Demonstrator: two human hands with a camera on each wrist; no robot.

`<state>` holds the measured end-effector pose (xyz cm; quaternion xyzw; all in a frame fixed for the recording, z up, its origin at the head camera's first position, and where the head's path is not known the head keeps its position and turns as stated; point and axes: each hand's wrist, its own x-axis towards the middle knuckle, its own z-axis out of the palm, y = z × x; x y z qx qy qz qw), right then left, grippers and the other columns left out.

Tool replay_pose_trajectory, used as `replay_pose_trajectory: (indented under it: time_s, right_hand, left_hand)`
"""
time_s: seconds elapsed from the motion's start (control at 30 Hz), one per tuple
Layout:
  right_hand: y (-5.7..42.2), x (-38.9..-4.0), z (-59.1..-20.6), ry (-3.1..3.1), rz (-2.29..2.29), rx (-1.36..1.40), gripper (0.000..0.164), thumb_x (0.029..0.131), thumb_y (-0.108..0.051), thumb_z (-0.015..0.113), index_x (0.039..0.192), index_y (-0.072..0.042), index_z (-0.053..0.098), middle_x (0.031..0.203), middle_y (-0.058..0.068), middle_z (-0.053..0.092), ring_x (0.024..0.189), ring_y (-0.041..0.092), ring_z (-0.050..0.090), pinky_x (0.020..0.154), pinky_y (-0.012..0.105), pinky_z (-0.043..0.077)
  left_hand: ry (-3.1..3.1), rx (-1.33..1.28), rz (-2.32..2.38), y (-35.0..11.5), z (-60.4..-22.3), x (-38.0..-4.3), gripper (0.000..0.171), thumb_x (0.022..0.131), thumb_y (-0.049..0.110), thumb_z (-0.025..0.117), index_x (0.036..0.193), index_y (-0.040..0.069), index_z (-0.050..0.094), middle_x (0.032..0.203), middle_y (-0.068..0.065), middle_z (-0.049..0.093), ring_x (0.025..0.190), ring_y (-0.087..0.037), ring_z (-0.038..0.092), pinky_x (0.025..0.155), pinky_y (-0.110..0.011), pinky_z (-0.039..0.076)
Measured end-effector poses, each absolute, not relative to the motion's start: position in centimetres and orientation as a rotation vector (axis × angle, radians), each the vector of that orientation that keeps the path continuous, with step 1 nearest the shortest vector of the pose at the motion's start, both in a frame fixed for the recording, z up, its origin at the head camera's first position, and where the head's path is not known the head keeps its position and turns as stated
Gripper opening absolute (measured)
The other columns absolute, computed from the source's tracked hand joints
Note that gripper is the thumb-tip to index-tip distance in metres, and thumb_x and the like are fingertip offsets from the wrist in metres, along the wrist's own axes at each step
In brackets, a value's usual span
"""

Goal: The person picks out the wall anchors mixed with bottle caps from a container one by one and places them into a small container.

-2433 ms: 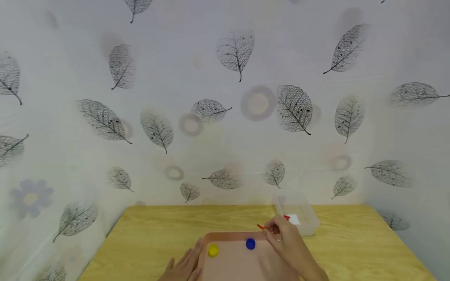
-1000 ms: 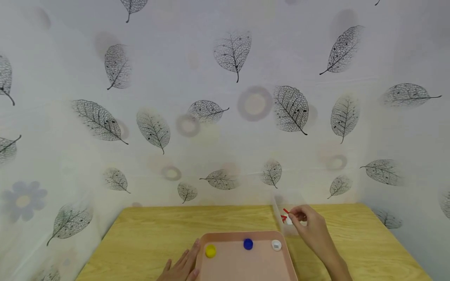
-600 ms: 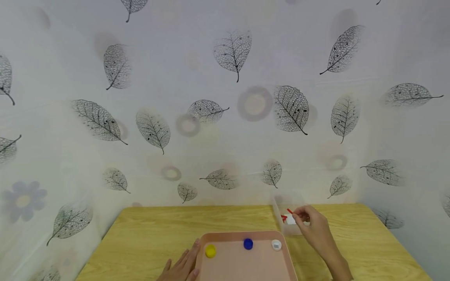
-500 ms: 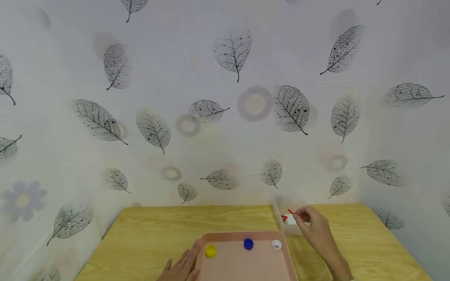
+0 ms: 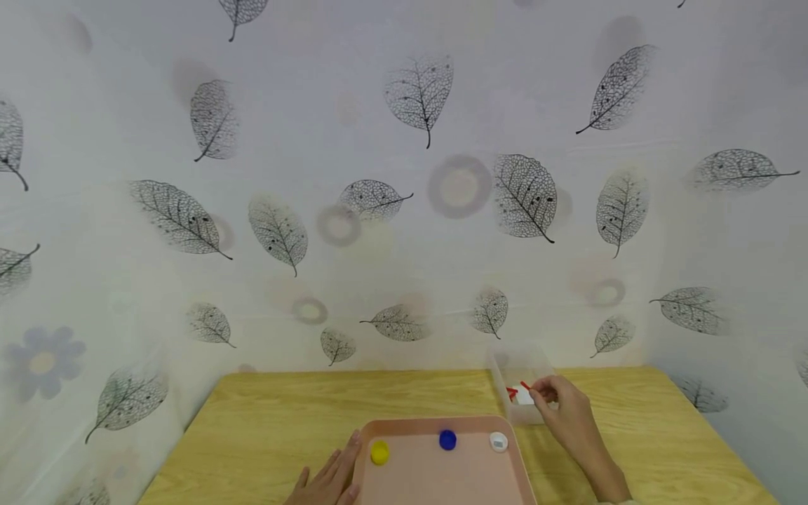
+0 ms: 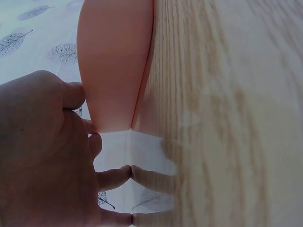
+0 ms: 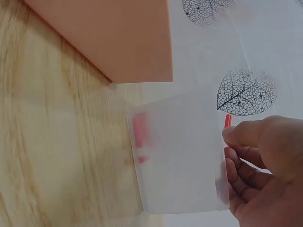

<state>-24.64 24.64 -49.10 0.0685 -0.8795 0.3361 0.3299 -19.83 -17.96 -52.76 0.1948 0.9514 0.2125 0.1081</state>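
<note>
My right hand pinches a short thin red stick between thumb and fingers, above a translucent plastic box. In the right wrist view the stick's red end pokes up past the fingertips at the box's rim. Inside the box lie several red pieces and something white. My left hand rests against the left side of a pink tray; in the left wrist view its fingers reach along the tray's outer wall, fingertips on the table.
In the tray sit a yellow round cap, a blue one and a white one with a small grey mark. The box stands behind the tray's right corner on a wooden table. A leaf-patterned sheet hangs behind.
My right hand has carried the red stick from the tray's far right corner over to the box, then lowered slightly. The white cap has come into sight. The left hand stays put.
</note>
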Motion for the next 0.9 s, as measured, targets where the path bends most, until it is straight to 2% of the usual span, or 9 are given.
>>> replay_pose_trajectory:
  time_s: [0.3, 0.5, 0.9]
  right_hand:
    - [24.59, -25.19, -49.76, -2.319, 0.837, 0.138, 0.014, 0.076, 0.002, 0.074, 0.079, -0.008, 0.064, 0.073, -0.003, 0.059, 0.065, 0.009, 0.054, 0.059, 0.028, 0.050]
    - [24.47, -25.27, -49.93, -2.311, 0.844, 0.131, 0.013, 0.077, 0.001, 0.073, 0.080, -0.008, 0.064, 0.075, -0.003, 0.060, 0.066, 0.010, 0.054, 0.059, 0.028, 0.049]
    - [24.58, -25.06, -49.96, -2.325, 0.854, 0.114, 0.011, 0.079, -0.002, 0.072, 0.081, -0.009, 0.065, 0.077, -0.003, 0.060, 0.068, 0.010, 0.054, 0.061, 0.030, 0.049]
  left_hand:
    - [2.817, 0.595, 0.628, -17.98, -53.08, -20.00, 0.063, 0.098, 0.059, 0.022, 0.153, 0.034, 0.003, 0.157, -0.003, 0.018, 0.131, -0.044, 0.036, 0.088, -0.082, 0.014]
    - [2.816, 0.614, 0.657, -18.08, -53.13, -20.04, 0.063, 0.099, 0.057, 0.023, 0.153, 0.032, 0.003, 0.158, -0.005, 0.014, 0.130, -0.045, 0.035, 0.086, -0.083, 0.011]
    - [2.797, 0.613, 0.672, -17.99, -53.04, -20.05, 0.064, 0.098, 0.058, 0.023, 0.153, 0.032, 0.001, 0.157, -0.007, 0.015, 0.130, -0.047, 0.035, 0.087, -0.083, 0.011]
